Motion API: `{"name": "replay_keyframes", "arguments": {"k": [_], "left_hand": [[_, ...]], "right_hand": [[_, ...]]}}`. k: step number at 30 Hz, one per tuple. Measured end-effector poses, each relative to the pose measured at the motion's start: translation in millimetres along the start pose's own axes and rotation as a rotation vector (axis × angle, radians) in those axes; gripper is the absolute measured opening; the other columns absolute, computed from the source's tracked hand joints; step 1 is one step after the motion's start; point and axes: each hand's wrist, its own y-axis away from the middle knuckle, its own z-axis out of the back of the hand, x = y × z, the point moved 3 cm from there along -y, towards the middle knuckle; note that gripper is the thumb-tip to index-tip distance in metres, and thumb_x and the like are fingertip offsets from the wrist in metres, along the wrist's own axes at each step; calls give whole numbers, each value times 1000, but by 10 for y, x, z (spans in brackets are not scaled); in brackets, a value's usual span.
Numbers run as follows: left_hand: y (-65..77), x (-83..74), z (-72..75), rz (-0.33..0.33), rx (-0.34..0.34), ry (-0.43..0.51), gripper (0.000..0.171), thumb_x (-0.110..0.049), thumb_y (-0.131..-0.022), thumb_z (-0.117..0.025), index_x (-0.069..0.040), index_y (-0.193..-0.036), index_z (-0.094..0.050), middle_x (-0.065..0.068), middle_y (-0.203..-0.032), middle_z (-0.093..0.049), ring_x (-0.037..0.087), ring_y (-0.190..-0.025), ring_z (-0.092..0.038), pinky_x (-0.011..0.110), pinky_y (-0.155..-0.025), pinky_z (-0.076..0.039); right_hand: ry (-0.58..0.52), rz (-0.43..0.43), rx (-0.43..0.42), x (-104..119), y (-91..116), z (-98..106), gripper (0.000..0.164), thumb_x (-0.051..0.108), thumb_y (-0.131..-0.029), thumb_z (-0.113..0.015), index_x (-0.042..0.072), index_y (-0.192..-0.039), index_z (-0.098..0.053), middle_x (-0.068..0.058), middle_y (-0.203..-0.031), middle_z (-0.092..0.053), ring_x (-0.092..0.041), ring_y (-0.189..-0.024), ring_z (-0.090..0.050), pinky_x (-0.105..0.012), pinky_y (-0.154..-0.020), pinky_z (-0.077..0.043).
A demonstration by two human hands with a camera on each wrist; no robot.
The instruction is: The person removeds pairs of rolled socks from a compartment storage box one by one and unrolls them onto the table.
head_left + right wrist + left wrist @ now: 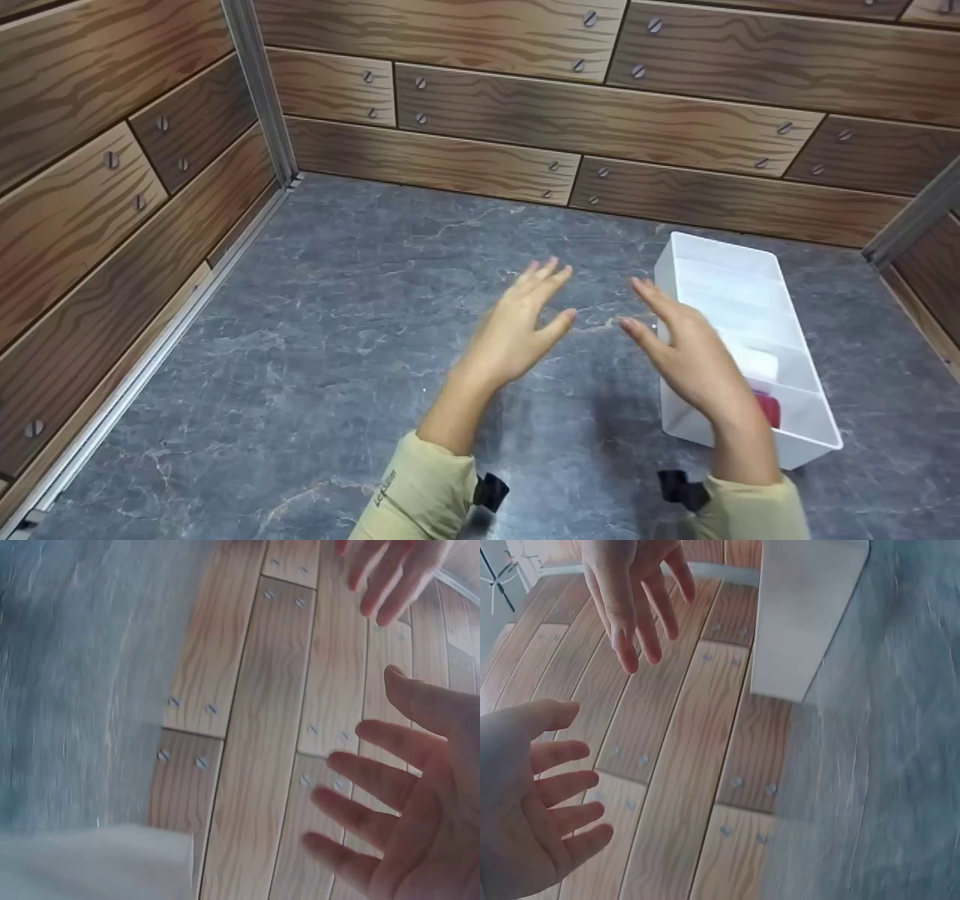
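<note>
My left hand [517, 330] hovers over the grey marbled table with its fingers spread and nothing in it. To its right, my right hand [694, 356] is also bare, fingers extended, partly in front of a white divided box [814, 375]. Inside the box lie a white object [754, 364] and a red object [768, 409]; the right hand and wrist partly hide both, so their kind cannot be told. Both wrist views show the palms facing each other, with the left hand [547, 802] and right hand [405, 795] apart.
Wood-patterned panels [480, 105] wall in the table at the back and sides. Metal corner posts [262, 90] stand at the back corners. A metal rail [150, 360] runs along the left edge of the marbled tabletop [315, 300].
</note>
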Motion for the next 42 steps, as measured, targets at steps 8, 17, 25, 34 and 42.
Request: {"name": "replay_keyframes", "arguments": {"k": [8, 17, 25, 34, 42], "left_hand": [[-11, -229, -256, -70, 99, 137, 49, -26, -96, -56, -15, -143, -45, 1, -150, -34, 16, -139, -28, 31, -112, -20], [-1, -564, -784, -163, 325, 212, 44, -27, -95, -58, -14, -136, -53, -2, -140, -49, 6, -116, -53, 19, -99, -37], [82, -592, -1133, 10, 431, 406, 43, -31, -92, -61, -21, -133, -58, -7, -134, -54, 6, -112, -54, 19, -90, -42], [120, -528, -1285, 139, 412, 683, 40, -21, -89, -65, -15, -128, -63, -5, -125, -61, 3, -109, -57, 16, -84, -46], [136, -504, -1313, 227, 392, 847, 34, -18, -90, -64, -12, -123, -66, -8, -120, -62, 2, -93, -60, 18, -78, -49]], "right_hand": [[-34, -17, -101, -233, 250, 240, 43, 22, -93, -63, 0, -130, -56, -23, -128, -55, -43, -113, -52, -57, -92, -43], [127, -91, -110, -869, 619, 599, 36, 20, -87, -72, 4, -119, -65, -22, -115, -64, -17, -93, -65, -35, -71, -53], [200, -172, 28, -1312, 847, 689, 34, 18, -80, -77, 4, -110, -69, -23, -108, -66, -29, -92, -64, -33, -62, -48], [74, -216, 193, -1443, 796, 596, 44, 15, -82, -75, -2, -121, -63, -27, -116, -62, -36, -102, -62, -23, -66, -52], [-43, -206, 235, -1468, 763, 551, 51, 15, -79, -77, -6, -122, -61, -29, -113, -62, -29, -91, -67, -23, -65, -53]]}}
